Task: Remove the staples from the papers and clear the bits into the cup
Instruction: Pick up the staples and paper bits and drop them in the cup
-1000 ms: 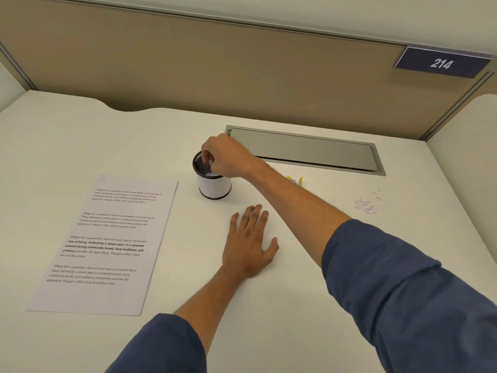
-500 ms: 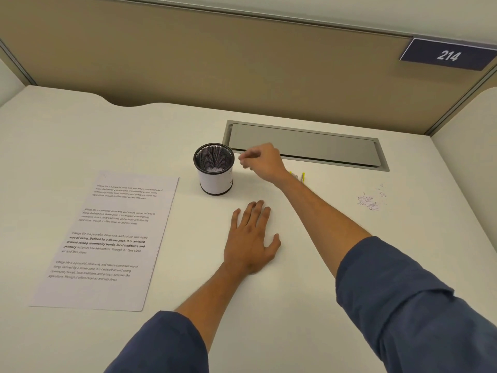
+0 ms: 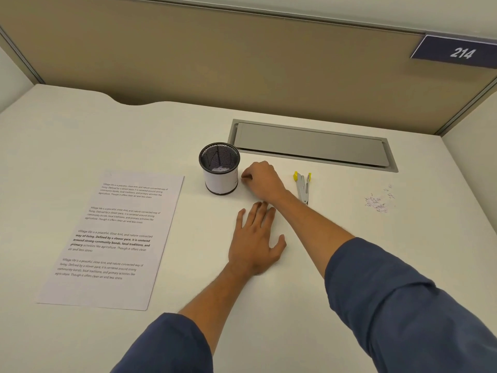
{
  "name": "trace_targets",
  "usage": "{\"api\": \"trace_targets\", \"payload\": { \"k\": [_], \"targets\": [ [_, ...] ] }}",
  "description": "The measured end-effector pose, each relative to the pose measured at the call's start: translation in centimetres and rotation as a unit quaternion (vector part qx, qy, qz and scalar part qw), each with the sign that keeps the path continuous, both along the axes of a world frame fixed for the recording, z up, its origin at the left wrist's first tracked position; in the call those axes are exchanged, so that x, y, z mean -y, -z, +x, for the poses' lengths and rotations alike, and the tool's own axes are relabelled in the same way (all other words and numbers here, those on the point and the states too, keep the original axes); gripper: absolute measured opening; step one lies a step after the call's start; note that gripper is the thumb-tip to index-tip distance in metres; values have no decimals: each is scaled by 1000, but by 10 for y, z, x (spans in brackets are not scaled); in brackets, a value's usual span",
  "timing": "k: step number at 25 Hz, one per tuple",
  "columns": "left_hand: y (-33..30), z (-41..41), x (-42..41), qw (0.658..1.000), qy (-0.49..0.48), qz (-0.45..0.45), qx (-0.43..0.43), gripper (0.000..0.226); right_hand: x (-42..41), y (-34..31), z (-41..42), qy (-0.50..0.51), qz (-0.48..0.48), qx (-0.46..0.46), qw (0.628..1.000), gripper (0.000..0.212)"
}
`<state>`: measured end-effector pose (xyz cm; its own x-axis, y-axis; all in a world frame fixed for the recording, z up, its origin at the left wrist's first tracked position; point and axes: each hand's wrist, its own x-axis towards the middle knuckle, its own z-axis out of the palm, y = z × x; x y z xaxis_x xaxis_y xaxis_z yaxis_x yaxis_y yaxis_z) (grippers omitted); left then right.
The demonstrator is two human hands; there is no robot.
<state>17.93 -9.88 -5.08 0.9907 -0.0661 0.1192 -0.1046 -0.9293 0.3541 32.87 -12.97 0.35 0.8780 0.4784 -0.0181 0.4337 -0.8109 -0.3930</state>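
Desk (image 3: 80, 130): papers (image 3: 113, 243), cup (image 3: 222, 181), remover (image 3: 303, 185)

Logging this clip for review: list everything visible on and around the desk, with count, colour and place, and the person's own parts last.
cup: one, black mesh, white wrap, desk centre.
papers: one stack, white, printed, left of cup.
staple remover: one, grey and yellow, right of cup.
staple bits: scattered pile, pale, far right.
cable hatch: one, grey, behind cup.
sign 214: one, navy, on partition.
desk: one, white.
left hand: flat on desk.
right hand: fingers curled, beside cup.
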Motion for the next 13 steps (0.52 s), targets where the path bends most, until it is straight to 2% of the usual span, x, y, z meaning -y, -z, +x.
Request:
{"api": "trace_targets", "payload": {
  "k": [6, 13],
  "targets": [
    [-1, 0, 0, 1000, 5, -5, -2, 72, -8, -14, -4, -50, -140, 76, 986, 27],
    [1, -1, -1, 1000, 6, -7, 21, 67, -10, -2, -26, -57, -201, 142, 968, 27]
  ]
}}
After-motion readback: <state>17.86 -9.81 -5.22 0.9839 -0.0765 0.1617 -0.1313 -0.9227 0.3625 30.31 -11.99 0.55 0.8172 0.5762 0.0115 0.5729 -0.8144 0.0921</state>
